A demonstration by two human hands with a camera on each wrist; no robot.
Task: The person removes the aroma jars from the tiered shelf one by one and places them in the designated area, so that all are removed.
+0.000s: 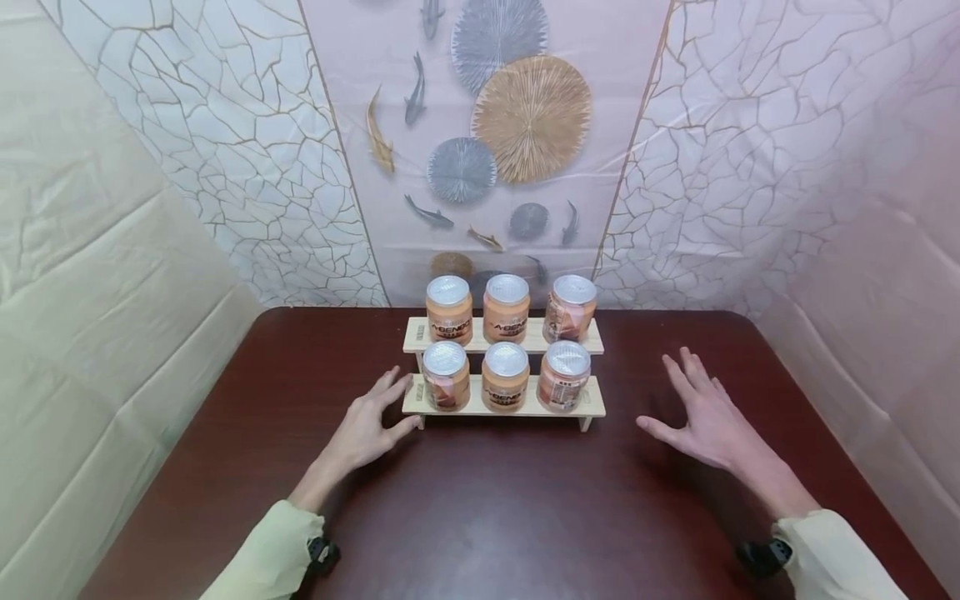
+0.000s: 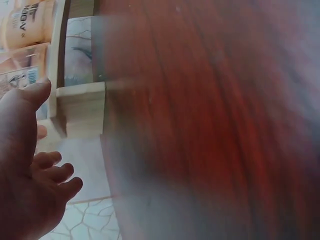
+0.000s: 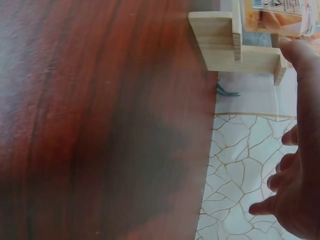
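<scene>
A pale wooden two-step stand [image 1: 480,408] bears clear jars with silvery lids and orange-peach contents, three on each step. One front jar [image 1: 447,379] is near the lower step's left end, beside my left hand [image 1: 367,429]. That hand's thumb and fingers are spread apart at the stand's left end; whether they touch the wood I cannot tell. My right hand [image 1: 705,421] is held to the right of the stand, apart from it, with fingers spread and nothing in them. In the right wrist view, the stand's end [image 3: 220,37] shows beyond the thumb.
The stand is toward the back of a dark red-brown table [image 1: 480,500]. Behind it hangs a patterned backdrop [image 1: 637,208] with fish and round motifs. Pale cloth walls [image 1: 82,292] rise on both sides. Dark bands [image 1: 322,554] show at both sleeve cuffs.
</scene>
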